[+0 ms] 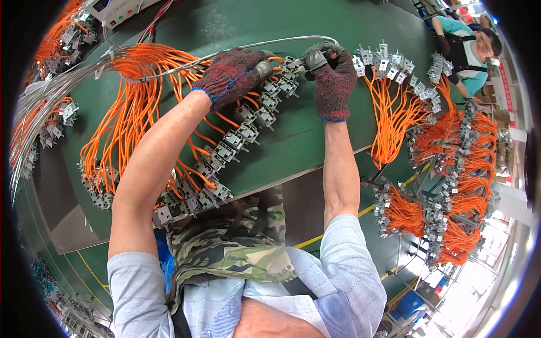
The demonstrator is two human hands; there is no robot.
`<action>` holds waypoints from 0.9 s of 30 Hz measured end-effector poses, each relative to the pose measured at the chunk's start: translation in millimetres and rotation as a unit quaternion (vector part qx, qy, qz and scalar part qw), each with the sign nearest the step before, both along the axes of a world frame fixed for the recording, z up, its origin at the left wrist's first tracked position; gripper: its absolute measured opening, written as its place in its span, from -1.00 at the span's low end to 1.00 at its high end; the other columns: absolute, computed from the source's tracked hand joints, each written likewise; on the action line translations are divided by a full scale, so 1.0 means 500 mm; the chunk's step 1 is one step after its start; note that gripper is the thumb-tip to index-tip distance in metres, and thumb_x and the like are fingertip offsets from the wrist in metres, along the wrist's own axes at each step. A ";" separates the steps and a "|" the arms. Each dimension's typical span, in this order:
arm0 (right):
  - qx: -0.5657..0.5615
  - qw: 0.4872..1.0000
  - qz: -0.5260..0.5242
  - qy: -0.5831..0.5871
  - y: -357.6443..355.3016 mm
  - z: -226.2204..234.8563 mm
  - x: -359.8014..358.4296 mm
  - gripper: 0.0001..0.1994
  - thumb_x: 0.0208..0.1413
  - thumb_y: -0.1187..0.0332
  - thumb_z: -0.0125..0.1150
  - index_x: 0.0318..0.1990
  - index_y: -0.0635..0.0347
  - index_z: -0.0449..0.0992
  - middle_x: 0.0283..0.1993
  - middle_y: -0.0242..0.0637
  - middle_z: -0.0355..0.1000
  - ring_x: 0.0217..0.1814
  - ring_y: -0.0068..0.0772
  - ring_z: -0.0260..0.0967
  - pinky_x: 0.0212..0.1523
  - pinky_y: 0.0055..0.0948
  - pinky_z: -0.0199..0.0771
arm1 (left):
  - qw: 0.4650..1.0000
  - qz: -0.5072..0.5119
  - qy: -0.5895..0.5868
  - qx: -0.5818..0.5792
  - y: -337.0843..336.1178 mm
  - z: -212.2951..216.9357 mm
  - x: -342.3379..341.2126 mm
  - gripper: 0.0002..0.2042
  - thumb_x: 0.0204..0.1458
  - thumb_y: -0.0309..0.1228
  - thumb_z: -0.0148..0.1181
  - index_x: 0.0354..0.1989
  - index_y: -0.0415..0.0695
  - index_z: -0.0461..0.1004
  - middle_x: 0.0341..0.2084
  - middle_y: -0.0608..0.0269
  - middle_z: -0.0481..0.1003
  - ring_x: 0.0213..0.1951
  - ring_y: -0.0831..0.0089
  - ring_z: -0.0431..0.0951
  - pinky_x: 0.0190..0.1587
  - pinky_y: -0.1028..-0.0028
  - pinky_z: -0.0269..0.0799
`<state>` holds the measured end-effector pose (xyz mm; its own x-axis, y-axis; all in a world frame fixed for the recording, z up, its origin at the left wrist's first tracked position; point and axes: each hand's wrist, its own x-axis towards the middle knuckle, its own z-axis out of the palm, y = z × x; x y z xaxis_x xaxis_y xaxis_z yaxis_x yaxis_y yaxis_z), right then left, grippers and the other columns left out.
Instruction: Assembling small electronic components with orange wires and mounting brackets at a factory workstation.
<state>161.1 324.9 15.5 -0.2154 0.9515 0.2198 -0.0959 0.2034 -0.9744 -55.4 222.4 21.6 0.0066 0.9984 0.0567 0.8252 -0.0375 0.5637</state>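
Observation:
Both hands wear dark red and grey knitted gloves. My left hand point(232, 76) is closed over an orange cable point(275, 58), close to the metal connector point(293, 66) at its end. Just right of that connector, my right hand point(333, 79) is curled with thumb and fingers pinched together. A thin grey cable point(265, 43) arcs over the bench from the left and runs down into the right hand's fingers; its end is hidden there. A slanting row of metal connectors point(236, 138) on orange cables lies below my hands.
The green bench point(304, 127) carries an orange cable bundle point(135, 101) at left and another bundle point(389, 112) at right. A white box-shaped device point(121, 12) stands at the upper left. Racks of cables point(451, 186) stand off the right edge, with a co-worker point(468, 50) beyond.

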 end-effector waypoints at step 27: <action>0.094 0.982 -0.067 -0.148 -0.057 -0.015 0.016 -0.77 0.17 0.34 0.54 -0.13 0.18 0.60 -0.32 -0.49 0.53 -0.37 -0.70 0.40 -0.41 -0.57 0.46 | 1.000 0.000 -0.007 0.027 0.002 -0.007 0.002 -0.51 0.40 0.00 -0.08 0.27 -0.04 0.56 0.20 0.05 0.57 0.26 -0.06 0.47 0.37 0.00 0.29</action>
